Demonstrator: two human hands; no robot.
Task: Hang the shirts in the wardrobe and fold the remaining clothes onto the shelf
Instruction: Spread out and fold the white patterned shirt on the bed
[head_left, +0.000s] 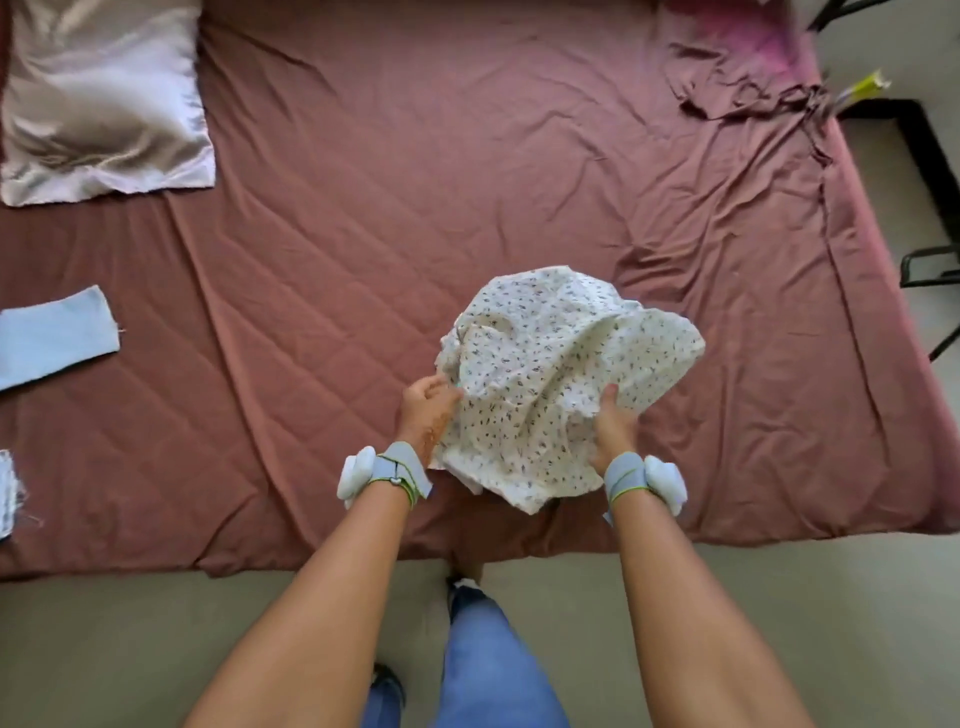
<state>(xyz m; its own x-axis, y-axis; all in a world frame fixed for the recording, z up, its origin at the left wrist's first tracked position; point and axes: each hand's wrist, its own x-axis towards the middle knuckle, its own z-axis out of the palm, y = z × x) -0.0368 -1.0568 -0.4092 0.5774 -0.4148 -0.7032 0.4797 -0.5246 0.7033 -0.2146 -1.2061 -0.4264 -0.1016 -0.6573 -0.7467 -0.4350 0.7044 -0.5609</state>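
- Jeans-clad leg sits closest to the lens at 6 o'clock; the lower part runs off the bottom edge, and only a dark sliver of the other foot peeks out beside it.
- Both forearms reach up from the bottom, each with a grey wrist strap carrying a white pod; can't make out what the pods are.
- Left hand is at the 9 o'clock edge of the floral garment, fingers curled onto the cloth and pinching it. Fingertips are partly buried in the folds.
- Right hand grips the garment's 4 o'clock side, thumb on top, the other fingers tucked under the fabric so I can't see them.
- That garment is a white piece with a tiny dark print, all bunched up, held just over the near half of the bed, a bit right of centre. Too crumpled to tell if it's a shirt or something else.
- Maroon sheet covers the bed, rumpled toward 1 o'clock.
- Satin pillow at 10 o'clock, cut off by the left edge.
- Pale blue cloth at 9 o'clock, cropped too.
- Another light scrap at 8 o'clock, barely in frame.
- Dark furniture legs at 3 o'clock, blurry.
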